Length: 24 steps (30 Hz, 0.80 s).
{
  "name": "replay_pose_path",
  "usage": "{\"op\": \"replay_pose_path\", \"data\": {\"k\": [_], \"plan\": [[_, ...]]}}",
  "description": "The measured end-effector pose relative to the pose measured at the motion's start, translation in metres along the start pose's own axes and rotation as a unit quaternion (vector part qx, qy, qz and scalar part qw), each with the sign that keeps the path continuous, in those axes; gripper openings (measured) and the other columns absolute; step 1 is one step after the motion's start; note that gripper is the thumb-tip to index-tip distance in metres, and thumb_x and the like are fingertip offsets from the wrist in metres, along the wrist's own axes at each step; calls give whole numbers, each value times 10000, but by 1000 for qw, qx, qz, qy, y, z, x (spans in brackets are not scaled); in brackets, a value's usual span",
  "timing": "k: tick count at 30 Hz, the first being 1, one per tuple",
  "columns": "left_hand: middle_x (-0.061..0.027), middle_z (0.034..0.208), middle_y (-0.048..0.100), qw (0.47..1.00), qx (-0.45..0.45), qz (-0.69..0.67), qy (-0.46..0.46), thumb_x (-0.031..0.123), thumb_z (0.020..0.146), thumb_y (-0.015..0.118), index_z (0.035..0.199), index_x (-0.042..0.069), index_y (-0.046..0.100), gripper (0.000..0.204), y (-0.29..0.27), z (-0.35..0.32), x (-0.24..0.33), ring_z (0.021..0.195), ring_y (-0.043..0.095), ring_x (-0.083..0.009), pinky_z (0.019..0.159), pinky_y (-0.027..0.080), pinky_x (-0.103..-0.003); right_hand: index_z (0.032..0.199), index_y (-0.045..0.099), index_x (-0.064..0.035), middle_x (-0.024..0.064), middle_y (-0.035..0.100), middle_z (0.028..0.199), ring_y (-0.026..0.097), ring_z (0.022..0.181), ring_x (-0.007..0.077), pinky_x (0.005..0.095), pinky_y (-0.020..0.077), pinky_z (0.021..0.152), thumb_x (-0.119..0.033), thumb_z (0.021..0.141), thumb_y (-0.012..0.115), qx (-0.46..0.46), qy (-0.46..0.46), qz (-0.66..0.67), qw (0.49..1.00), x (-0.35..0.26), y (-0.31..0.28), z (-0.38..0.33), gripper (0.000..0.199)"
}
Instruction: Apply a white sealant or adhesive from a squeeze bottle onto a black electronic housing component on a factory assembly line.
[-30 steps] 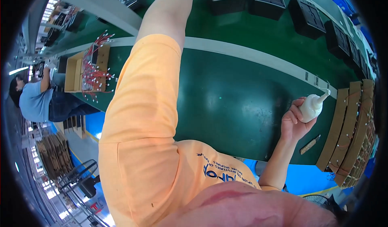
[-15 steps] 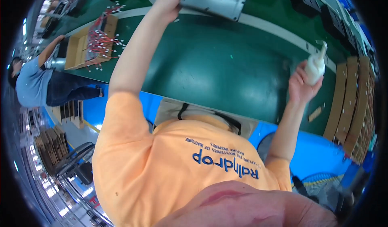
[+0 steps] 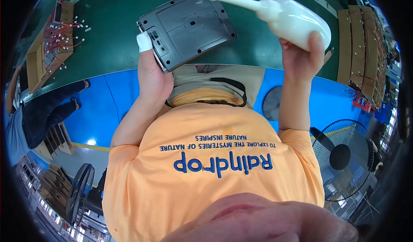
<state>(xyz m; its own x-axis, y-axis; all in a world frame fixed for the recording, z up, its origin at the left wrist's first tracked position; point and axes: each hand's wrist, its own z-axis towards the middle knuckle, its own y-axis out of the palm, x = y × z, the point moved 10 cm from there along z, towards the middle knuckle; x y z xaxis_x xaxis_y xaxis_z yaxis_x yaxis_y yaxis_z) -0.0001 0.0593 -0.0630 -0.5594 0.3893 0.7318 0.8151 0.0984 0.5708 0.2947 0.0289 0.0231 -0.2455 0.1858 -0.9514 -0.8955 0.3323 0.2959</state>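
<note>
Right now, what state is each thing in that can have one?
Grey device: underside up, tilted, held at its edge.
White squeeze bottle: lying sideways, nozzle tip at the device's top corner.
Left hand: gripping the device, thumb in a white finger cot.
Right hand: closed round the bottle.
Floor fan: whether it spins, cannot tell.

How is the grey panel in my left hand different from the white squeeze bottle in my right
The grey panel is flat, angular and dark, with small screw holes and slots; the white squeeze bottle is rounded, smooth and pale, tapering to a long thin nozzle. The left hand pinches the panel by one edge, a white-wrapped fingertip on it; the right hand wraps the bottle's bulb from below. Both are held up over the green table, the nozzle tip at the panel's top corner.
</note>
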Motion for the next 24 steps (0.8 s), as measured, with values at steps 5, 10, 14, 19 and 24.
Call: {"op": "replay_pose_path", "data": {"k": [5,10,14,19,24], "plan": [[-94,1210,586,999,-1,23,29,558,957,435,1265,22,476,619,-12,-6,0,1080,588,-183,920,475,-335,1199,492,-14,109,583,1102,603,956,192,282,509,797,-297,653,833,-28,-196,-137,970,-38,29,-34,703],[-91,1192,596,1000,-4,7,26,553,957,440,1265,20,476,616,-14,-4,-3,1079,589,-182,916,473,-331,1199,436,20,163,602,1082,634,966,234,308,537,805,-212,631,859,-88,-254,-202,942,-46,57,-55,745],[-94,1196,593,1000,1,10,25,559,953,445,1263,22,477,621,-15,-5,-4,1082,588,-187,925,470,-337,1206,401,37,199,602,1069,656,987,299,330,562,802,-133,630,872,-152,-306,-209,916,-45,78,-64,763],[-97,1189,593,1000,-4,10,28,562,950,450,1258,21,478,623,-15,-7,-4,1077,590,-192,931,470,-342,1201,397,48,213,593,1075,659,991,315,329,567,796,-113,614,893,-175,-360,-242,884,-44,87,-70,786],[-94,1177,596,1000,-5,14,25,567,945,455,1258,20,475,630,-14,-8,-5,1060,596,-188,915,477,-342,1177,430,55,216,590,1067,665,972,320,331,571,771,-114,586,910,-194,-369,-267,869,-47,92,-77,780]]}}
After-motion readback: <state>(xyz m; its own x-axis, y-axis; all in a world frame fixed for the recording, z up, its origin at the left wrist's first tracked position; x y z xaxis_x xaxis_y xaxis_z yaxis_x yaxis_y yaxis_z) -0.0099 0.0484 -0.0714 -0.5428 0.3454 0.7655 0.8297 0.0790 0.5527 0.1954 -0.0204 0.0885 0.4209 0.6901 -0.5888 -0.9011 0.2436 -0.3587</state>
